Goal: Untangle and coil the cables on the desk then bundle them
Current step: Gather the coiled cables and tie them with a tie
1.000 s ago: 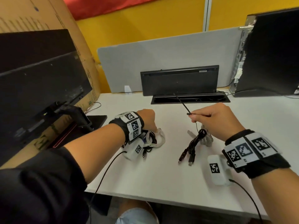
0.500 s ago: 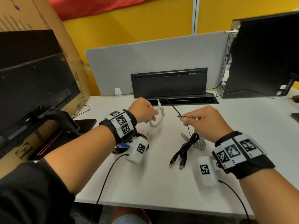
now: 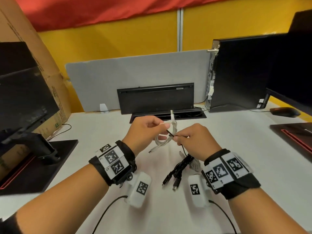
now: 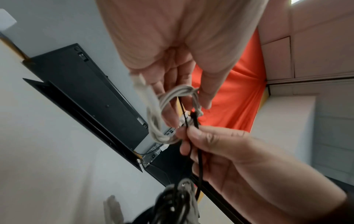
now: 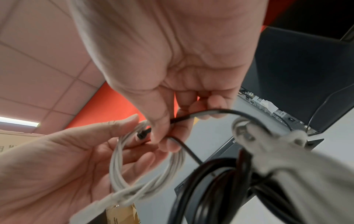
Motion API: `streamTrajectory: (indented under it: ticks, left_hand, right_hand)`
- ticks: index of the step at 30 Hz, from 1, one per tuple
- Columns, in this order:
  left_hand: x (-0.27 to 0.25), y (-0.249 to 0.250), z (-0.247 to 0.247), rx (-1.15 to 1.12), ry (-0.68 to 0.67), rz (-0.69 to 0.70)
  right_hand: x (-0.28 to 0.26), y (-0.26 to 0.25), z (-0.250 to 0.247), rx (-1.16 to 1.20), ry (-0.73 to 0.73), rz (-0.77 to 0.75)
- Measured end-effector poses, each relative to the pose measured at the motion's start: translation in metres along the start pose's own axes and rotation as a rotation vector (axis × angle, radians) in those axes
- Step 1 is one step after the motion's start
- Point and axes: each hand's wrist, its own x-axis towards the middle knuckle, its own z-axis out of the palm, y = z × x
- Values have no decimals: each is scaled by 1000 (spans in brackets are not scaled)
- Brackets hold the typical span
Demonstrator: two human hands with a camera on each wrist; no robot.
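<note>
White braided cable coil (image 3: pixel 164 138) pinched in my left hand (image 3: pixel 143 130); my right hand (image 3: pixel 194 141) pinched a thin black zip tie (image 3: pixel 171 133); its tail blurred.

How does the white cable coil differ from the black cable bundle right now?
The white cable coil is lifted off the desk, held by the left hand; the black cable bundle lies on the desk under the right hand. The white coil forms a round loop; the black bundle is folded long, plugs pointing toward the person. The right hand brings a black zip tie to the white coil only. Both are already gathered.
</note>
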Motion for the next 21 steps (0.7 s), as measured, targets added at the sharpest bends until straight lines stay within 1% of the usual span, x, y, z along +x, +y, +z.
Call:
streamTrajectory:
  ticks: [4,6,9,13,18,21]
  left_hand:
    - [-7,-5,8,-89,-17,23]
    - [-9,-6,10,-99,5,55]
    - [-11,-9,12,-115,58,62]
    - [-12,-11,12,-18,113,118]
    - [-13,-11,8,-47,160,125]
    - [-14,-13,7,17,194,169]
  right_hand:
    - [-2,-6,2,36,23,-41]
    - [-3,-7,3,45,31,-56]
    - [-3,-8,5,78,46,-68]
    - [-3,-7,5,107,20,-57]
    - [-1,-5,-3,88,-26,-23]
    - [0,-2,-9,100,-1,11]
